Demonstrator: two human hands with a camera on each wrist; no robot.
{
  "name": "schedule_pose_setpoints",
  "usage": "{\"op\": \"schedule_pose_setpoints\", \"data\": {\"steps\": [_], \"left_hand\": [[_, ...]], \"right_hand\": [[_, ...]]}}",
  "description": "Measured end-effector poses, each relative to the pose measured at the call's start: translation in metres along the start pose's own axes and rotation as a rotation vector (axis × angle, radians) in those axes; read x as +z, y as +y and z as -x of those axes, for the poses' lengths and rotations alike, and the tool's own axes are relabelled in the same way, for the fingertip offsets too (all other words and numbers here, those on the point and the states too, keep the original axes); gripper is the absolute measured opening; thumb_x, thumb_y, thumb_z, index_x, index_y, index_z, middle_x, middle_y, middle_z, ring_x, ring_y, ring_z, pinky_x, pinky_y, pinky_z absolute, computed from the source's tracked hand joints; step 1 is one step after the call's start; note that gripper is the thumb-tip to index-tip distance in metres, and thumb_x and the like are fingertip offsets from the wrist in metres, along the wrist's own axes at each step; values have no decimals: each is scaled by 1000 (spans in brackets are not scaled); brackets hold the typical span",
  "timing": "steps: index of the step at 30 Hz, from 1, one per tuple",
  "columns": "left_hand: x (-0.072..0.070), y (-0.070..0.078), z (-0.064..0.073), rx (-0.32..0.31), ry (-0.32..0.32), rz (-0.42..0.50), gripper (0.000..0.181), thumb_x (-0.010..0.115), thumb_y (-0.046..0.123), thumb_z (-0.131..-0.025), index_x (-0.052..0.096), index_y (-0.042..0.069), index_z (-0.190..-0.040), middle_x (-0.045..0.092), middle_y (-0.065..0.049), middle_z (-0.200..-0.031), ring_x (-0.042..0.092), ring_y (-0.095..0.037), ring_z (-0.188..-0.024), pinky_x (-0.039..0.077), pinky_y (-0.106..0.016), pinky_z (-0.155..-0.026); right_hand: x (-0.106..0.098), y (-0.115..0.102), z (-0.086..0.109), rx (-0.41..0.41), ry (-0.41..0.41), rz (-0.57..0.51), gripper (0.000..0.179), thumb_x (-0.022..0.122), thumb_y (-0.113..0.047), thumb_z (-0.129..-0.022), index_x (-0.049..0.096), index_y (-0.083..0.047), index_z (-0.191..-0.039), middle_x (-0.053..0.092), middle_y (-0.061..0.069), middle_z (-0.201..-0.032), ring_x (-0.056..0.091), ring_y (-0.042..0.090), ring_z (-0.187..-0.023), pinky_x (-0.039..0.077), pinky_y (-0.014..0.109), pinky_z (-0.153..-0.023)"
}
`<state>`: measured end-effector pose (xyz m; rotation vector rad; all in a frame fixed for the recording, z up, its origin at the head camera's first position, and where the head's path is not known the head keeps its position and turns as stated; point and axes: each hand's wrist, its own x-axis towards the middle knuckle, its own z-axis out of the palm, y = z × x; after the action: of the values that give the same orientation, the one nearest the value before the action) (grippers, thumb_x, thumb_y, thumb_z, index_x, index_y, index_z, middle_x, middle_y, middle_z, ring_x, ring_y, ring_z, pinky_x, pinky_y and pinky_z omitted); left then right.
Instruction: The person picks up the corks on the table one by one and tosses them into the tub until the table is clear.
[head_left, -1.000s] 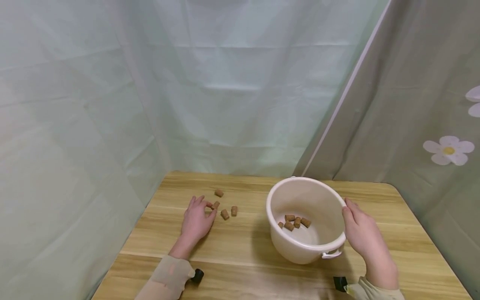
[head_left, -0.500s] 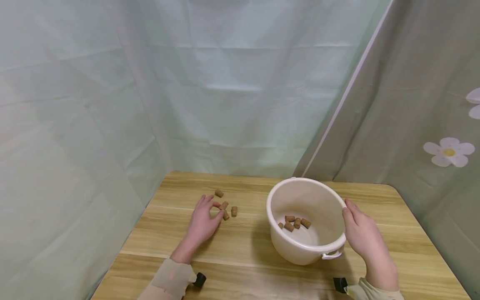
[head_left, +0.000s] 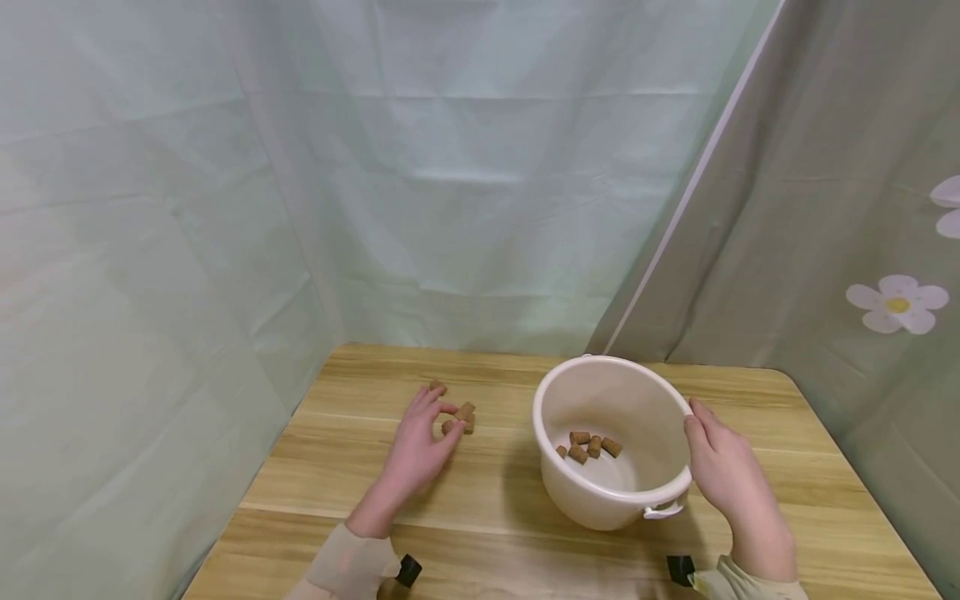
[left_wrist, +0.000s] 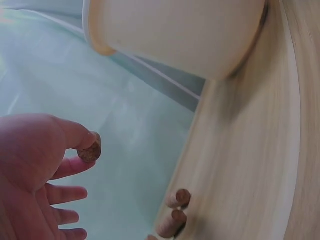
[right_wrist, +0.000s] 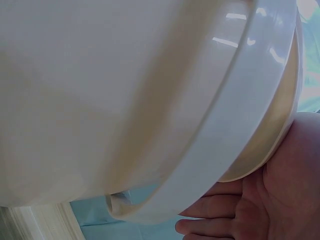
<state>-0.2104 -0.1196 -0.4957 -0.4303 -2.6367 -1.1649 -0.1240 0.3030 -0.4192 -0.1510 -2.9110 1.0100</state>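
My left hand (head_left: 420, 446) pinches a cork (left_wrist: 90, 149) between thumb and index finger, the other fingers spread. In the left wrist view that cork shows against the curtain, apart from the corks (left_wrist: 172, 223) on the table. More table corks lie around the hand in the head view, partly covered by it; one cork (head_left: 438, 387) is just beyond the fingertips. My right hand (head_left: 727, 467) grips the right rim of a cream plastic bucket (head_left: 600, 504), thumb on the near side of the rim. Inside, several corks (head_left: 595, 447) lie on the bottom.
The wood-grain table (head_left: 480, 550) ends at the back against a pale green curtain (head_left: 465, 208). A grey curtain with white flowers (head_left: 897, 304) hangs at the right. A white bail handle (right_wrist: 225, 130) hangs along the bucket's outside.
My left hand has moved right and slightly forward with the pinched cork, from the left of the loose corks to over them. My right hand and the bucket have stayed put.
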Motion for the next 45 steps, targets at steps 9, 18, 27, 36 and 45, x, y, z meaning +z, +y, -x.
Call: {"op": "schedule_pose_setpoints", "data": {"steps": [9, 18, 27, 36, 45], "left_hand": [[-1, 17, 3, 81, 7, 56, 14, 80, 18, -98, 73, 8, -104, 53, -24, -157, 29, -46, -157, 24, -67, -125], [-5, 40, 7, 138, -2, 74, 20, 79, 21, -99, 75, 8, -113, 53, -19, -158, 30, -46, -157, 25, -69, -123], [-7, 57, 8, 189, -11, 104, 19, 78, 22, -100, 74, 9, -114, 52, -21, -159, 29, -43, -158, 25, -70, -122], [-5, 67, 10, 188, -7, 130, 19, 79, 21, -99, 74, 9, -114, 52, -19, -159, 29, -44, -158, 25, -71, -122], [1, 77, 9, 224, 10, 154, 18, 81, 20, -98, 75, 11, -112, 53, -18, -158, 30, -42, -158, 26, -71, -121]], "right_hand": [[0, 0, -1, 0, -3, 2, 69, 21, -43, -117, 30, 7, -163, 31, 36, -164, 30, 60, -149, 27, 75, -117], [-1, -2, -1, -6, 3, 3, 69, 21, -44, -117, 31, 7, -163, 33, 35, -164, 32, 60, -149, 28, 75, -117], [-2, -2, -2, -1, -1, 0, 69, 20, -44, -117, 31, 6, -164, 31, 35, -165, 30, 60, -149, 27, 75, -117], [-1, -1, -1, -9, 4, 7, 69, 21, -43, -117, 32, 7, -163, 33, 35, -164, 31, 60, -149, 28, 74, -117], [0, -1, -2, -10, 4, 12, 68, 21, -42, -117, 32, 8, -162, 33, 35, -163, 32, 59, -149, 28, 74, -117]]}}
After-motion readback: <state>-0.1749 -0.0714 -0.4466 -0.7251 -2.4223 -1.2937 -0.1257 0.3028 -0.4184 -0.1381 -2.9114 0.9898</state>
